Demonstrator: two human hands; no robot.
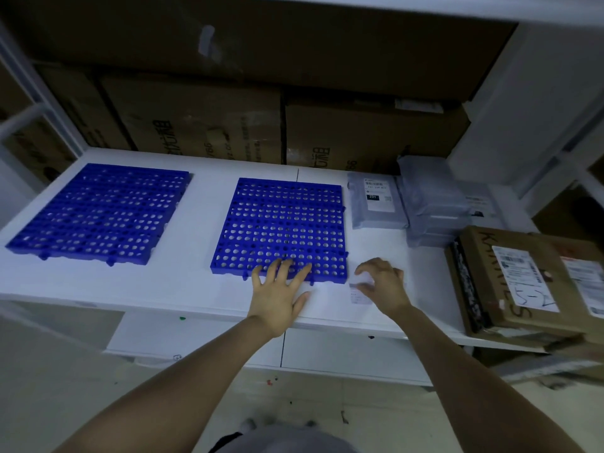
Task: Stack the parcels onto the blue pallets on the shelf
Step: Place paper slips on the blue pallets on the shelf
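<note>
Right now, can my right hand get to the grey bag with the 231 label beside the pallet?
Probably yes. The right hand is over the front of the shelf, with only bare surface between it and the grey bag; nothing sits on the bag.

On the shelf (pixel 202 289) the left pallet (pixel 98 214) and right pallet (pixel 284 227) lie apart; bagged parcels (pixel 376 204) right of them, cardboard parcels (pixel 510 282) before those, cartons (pixel 196 125) behind all

white shelf (pixel 202 291), blue pallets (pixel 283 225), parcels (pixel 377 201)
</note>
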